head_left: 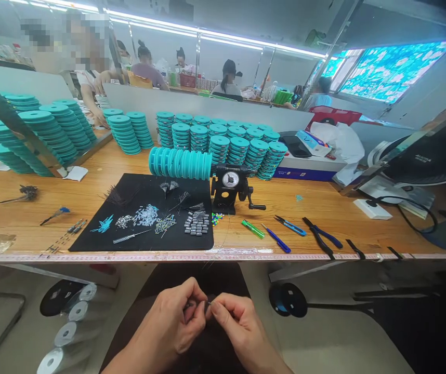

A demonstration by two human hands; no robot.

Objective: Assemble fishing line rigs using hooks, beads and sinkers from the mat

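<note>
My left hand [176, 317] and my right hand [238, 327] are close together below the bench edge. Their fingertips pinch a small dark piece [208, 306], which is mostly hidden by my fingers. A very fine line may run up from it, but I cannot tell for certain. Ahead on the wooden bench [293, 218] lies a black mat [102, 231] holding small metal weights, beads and bundles of fine wire. Beside the mat stands a black hand-cranked winder with a round dial [231, 184]. Neither hand touches these.
Several stacks of teal spools [180, 163] fill the bench behind the mat. Pliers [322, 236] and small blue and green hand tools lie to the right. Stacked white reels [67, 322] sit below the bench at left. Several people [226, 83] sit beyond a divider.
</note>
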